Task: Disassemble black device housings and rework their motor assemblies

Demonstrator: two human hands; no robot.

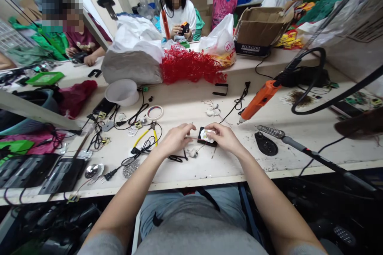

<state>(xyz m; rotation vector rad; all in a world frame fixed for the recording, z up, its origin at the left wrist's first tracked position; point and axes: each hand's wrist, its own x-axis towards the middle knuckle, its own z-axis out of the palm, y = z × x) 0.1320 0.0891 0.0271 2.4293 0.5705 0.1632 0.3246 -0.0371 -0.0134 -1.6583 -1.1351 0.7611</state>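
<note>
Over the middle of the bench, my left hand (178, 138) has its fingers curled together at the end of a thin reddish wire (196, 139). That wire runs toward a small white plate (207, 135) with light metal or yellowish parts on it. Beneath the plate lies a black square block (202, 141). My right hand (224, 137) grips the plate's right edge between thumb and fingers, partly covering it. A small white part with wires (192, 152) rests just in front of the block.
Yellow-handled pliers (155, 137), black cords and a heap of small metal pieces (131, 168) lie left. An orange electric screwdriver (261, 98) hangs at right, above a soldering iron (308, 150). Behind are a white bowl (122, 93) and red netting (190, 65). Other people sit across the bench.
</note>
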